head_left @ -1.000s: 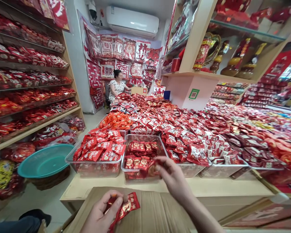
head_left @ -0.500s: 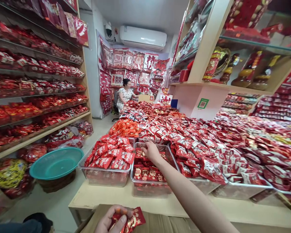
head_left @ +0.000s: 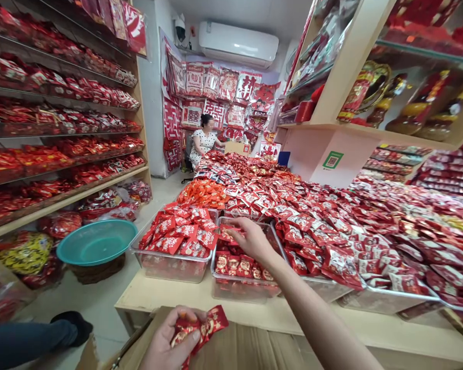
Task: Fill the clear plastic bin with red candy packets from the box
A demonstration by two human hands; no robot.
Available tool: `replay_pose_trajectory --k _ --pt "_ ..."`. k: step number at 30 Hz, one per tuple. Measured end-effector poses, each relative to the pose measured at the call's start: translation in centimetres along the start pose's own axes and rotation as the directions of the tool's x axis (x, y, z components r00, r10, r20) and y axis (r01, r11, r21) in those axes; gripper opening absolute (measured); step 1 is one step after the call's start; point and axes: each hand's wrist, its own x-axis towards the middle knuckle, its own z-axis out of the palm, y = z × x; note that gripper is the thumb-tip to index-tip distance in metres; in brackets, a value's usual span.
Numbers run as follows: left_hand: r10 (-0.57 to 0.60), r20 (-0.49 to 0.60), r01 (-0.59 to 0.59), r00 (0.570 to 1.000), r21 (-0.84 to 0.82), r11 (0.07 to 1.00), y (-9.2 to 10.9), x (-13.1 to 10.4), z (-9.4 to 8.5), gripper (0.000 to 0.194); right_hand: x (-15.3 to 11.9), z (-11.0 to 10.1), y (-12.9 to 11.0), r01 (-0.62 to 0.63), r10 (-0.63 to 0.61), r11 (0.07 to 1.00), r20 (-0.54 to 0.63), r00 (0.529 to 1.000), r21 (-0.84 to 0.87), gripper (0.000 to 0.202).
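Note:
My left hand point(head_left: 173, 339) is closed around several small red packets point(head_left: 212, 324) with gold print, low in the view above brown cardboard. Over the back part of a clear plastic bin point(head_left: 243, 290) is my right hand point(head_left: 252, 237), its fingers apart and pointing left, with nothing visibly held. Red packets with gold print point(head_left: 235, 264) stand in rows at the front of that bin. To the left, another clear bin point(head_left: 170, 267) is heaped with red packets with white lettering point(head_left: 179, 231).
More packet-filled bins point(head_left: 393, 303) line the wooden counter point(head_left: 162, 303) to the right. A teal basin point(head_left: 96, 244) and stocked shelves point(head_left: 65, 174) are at the left. A seated person point(head_left: 204, 141) is at the far end. A cardboard box point(head_left: 235, 148) stands beside them.
The view has shifted, and a dark shoe and trouser leg show more at lower left. My right hand's fingers have spread apart over the same bin. My left hand still holds its packets.

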Motion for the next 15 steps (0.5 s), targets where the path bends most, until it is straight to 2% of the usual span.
replay_pose_trajectory --k 2,4,5,6,8,9,11,13,15 --pt "0.046 0.029 -0.048 0.999 0.092 0.995 0.3 -0.3 -0.2 0.013 -3.5 -1.0 -2.2 -0.093 0.093 0.979 0.007 0.996 0.179 0.022" --pt "0.087 0.069 -0.1 0.994 0.2 0.975 0.5 -0.6 -0.2 0.012 -7.7 -0.8 -3.9 -0.25 0.215 0.929 0.153 0.965 0.274 0.02" --pt "0.099 0.082 -0.116 0.992 0.239 0.964 0.5 -0.8 -0.2 0.012 -9.7 -0.2 -4.4 -0.322 0.275 0.895 0.188 0.943 0.308 0.022" --pt "0.107 0.084 -0.126 0.991 0.265 0.956 0.5 -0.9 0.0 0.012 -11.5 0.6 -4.8 -0.384 0.321 0.847 0.224 0.92 0.366 0.025" --pt "0.114 0.077 -0.132 0.99 0.284 0.95 0.5 -1.1 0.4 0.011 -14.1 2.4 -4.9 -0.507 0.38 0.678 0.337 0.862 0.533 0.036" --pt "0.114 0.067 -0.129 0.991 0.28 0.951 0.5 -1.2 0.7 0.01 -14.9 3.3 -4.7 -0.546 0.391 0.581 0.381 0.838 0.604 0.039" --pt "0.095 0.06 -0.107 0.994 0.244 0.964 0.6 -1.3 1.1 0.022 -15.4 4.5 -4.3 -0.565 0.411 0.43 0.405 0.817 0.704 0.041" --pt "0.01 0.06 -0.021 0.998 0.184 0.983 0.7 -1.2 1.2 0.039 -15.2 4.9 -3.9 -0.538 0.446 0.37 0.363 0.818 0.757 0.042" --pt "-0.096 0.049 0.089 0.994 0.125 0.988 0.9 -1.0 1.1 0.047 -14.9 4.8 -3.7 -0.511 0.479 0.356 0.317 0.819 0.782 0.044"
